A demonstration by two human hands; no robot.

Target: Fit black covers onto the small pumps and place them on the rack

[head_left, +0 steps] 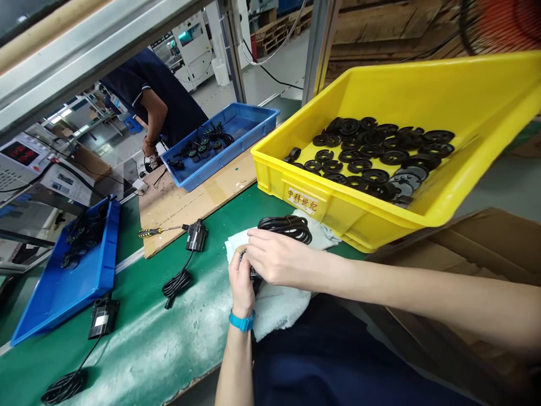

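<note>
My left hand (240,282), with a blue wristband, and my right hand (276,256) meet over a white cloth (274,307) on the green bench mat (169,338). Both hands are closed around a small black part (253,274), mostly hidden between the fingers. A coiled black cable (287,225) lies just behind my right hand on the cloth. A tilted yellow bin (380,113) with several black ring-shaped parts (372,155) stands right behind.
A black pump with cable (195,237) and a yellow-handled screwdriver (158,230) lie left of the cloth. Another black unit (102,318) lies by a blue tray (71,282). A second blue tray (236,127) sits on cardboard (177,203). A co-worker (160,96) stands beyond.
</note>
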